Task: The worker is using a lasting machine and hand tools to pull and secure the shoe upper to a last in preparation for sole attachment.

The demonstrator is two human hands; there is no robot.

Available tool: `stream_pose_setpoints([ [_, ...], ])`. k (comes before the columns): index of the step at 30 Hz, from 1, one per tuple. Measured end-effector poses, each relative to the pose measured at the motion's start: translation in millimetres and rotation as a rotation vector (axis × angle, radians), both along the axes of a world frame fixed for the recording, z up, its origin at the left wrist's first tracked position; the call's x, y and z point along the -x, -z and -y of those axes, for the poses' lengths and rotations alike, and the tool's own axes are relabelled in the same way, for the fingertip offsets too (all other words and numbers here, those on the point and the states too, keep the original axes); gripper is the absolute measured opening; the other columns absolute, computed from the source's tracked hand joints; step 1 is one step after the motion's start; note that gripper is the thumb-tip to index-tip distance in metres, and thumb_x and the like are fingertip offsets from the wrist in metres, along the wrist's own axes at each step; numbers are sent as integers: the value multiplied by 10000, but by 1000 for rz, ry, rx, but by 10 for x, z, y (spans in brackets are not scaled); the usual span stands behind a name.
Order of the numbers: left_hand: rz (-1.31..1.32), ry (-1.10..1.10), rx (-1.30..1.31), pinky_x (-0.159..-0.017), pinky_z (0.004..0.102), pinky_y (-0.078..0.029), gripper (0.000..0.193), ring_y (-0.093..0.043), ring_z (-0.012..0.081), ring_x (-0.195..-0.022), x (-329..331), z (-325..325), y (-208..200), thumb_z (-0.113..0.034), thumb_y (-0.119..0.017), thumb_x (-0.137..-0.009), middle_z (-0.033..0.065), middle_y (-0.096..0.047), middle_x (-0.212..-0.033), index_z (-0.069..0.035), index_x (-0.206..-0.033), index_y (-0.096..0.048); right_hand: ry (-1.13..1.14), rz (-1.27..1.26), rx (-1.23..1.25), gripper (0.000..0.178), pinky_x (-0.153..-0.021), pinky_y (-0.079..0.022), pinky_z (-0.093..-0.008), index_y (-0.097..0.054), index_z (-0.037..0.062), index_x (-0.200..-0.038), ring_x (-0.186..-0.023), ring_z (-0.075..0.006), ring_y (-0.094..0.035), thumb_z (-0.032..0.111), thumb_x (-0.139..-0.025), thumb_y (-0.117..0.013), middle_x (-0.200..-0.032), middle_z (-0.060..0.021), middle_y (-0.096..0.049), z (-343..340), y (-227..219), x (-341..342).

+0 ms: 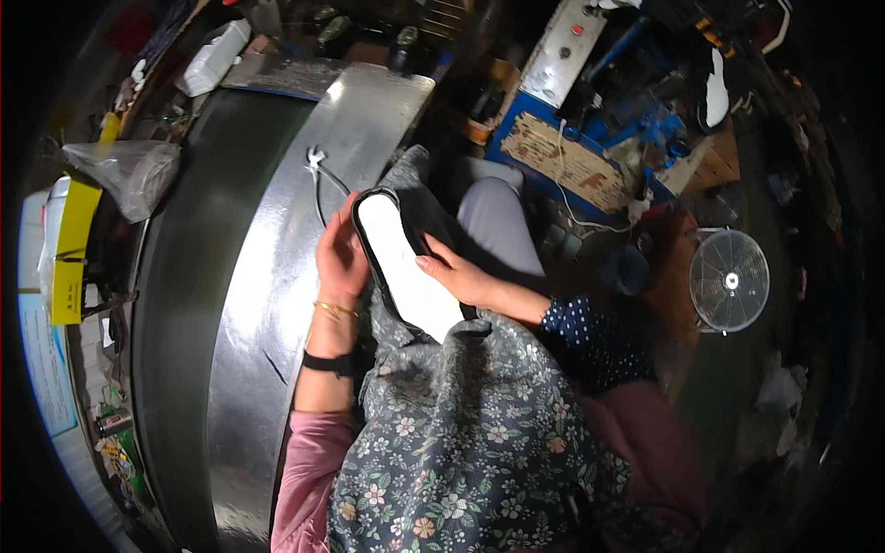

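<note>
White sole piece (410,267): lay lengthwise between the hands, pale face up, a black rim (375,258) along its left side and far end; its near end met the floral apron (461,433).
Left hand (339,247): gripped the rim's left side, close to the far end.
Right hand (458,276): held the right side, thumb on the white face; the two hands were apart, both clamped on opposite edges of the same piece.
Bench (277,267): its curved metal edge ran just beside the left forearm (324,387), the shiny top stretching left to a dark band (198,276) (a pale-tipped cord (315,158) lay over the metal).
Right flank: a grey-clad knee (498,217) bordered the right hand's room; a round fan (728,281) was well apart.
Containers: a clear plastic bag (143,180) sat near a yellow box (76,249), a white jug (218,57) farther off; in that dim margin, their contents could not fairly be told.
</note>
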State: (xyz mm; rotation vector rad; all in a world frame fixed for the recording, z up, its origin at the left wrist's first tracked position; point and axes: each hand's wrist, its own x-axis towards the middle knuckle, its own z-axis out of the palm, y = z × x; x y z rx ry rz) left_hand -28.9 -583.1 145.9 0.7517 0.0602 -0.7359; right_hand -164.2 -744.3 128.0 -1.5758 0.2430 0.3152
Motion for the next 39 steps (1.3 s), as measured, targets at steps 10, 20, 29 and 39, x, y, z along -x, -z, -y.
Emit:
stream_pose_setpoints([
  [10, 1475, 249, -1915, -500, 444, -504, 490, -642, 347, -542, -206, 130, -516, -334, -389, -987, 159, -655, -622, -63, -671, -648, 101, -108, 107, 901, -1080, -323, -380, 28, -68, -1481, -1335, -428, -373, 522, -969, -421, -1433, -371, -321, -466, -252, -344],
  [20, 1117, 370, -1655, -608, 513, -506, 581, -627, 447, -633, 620, -395, -388, -376, -351, -1012, 263, -620, -639, 40, -738, -650, 247, -159, -77, 847, -1070, -340, -375, -80, -33, -1497, -1337, -390, -383, 515, -969, -452, -1445, -325, -338, -428, -80, -110],
  [29, 1144, 56, -1019, -845, 359, -517, 661, -651, 272, -984, 1032, -607, -259, -274, -651, -906, 207, -633, -1101, 57, -1379, -328, 295, 147, -193, 796, -1098, -297, -340, -82, -50, -1489, -1351, -270, -353, 455, -996, -451, -1472, -230, -338, -494, 190, -206],
  [39, 188, -41, -621, -970, 374, -476, 597, -581, 236, -1147, 454, -1271, -722, -142, -614, -900, 159, -588, -1230, -6, -1421, -355, -44, 179, 148, 385, -648, -549, -265, -596, 24, -1241, -760, -122, -650, 291, -965, -588, -1005, -73, -688, 1313, -914, -909],
])
